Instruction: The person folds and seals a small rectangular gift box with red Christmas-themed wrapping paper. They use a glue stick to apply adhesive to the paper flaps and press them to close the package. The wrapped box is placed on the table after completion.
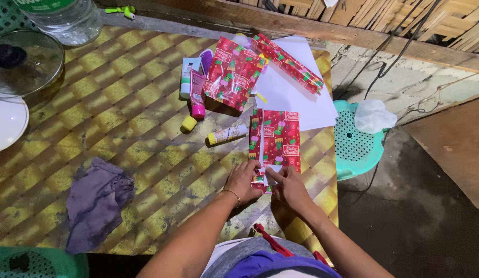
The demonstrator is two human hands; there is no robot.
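At centre frame we press our left hand [243,180] and right hand [289,186], fingertips pinched together, on the near end of the red wrapped package [276,139], pinning its folded flap flat against the yellow-patterned table [121,103].

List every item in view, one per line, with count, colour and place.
wrapped box: 1, red patterned paper, table's right edge, under both hands
folded paper bag: 1, red patterned, centre back
paper roll: 1, red patterned, on the white sheet
white sheet: 1, white, back right
glue stick: 1, yellow-capped, lying left of the box
tubes: about 3, pink, white, purple, centre back
cloth: 1, grey-purple, front left
glass lid: 1, clear, back left
bottle: 1, clear, back left
stool: 1, teal, right of table
left hand: on box's near end
right hand: pressing the paper fold
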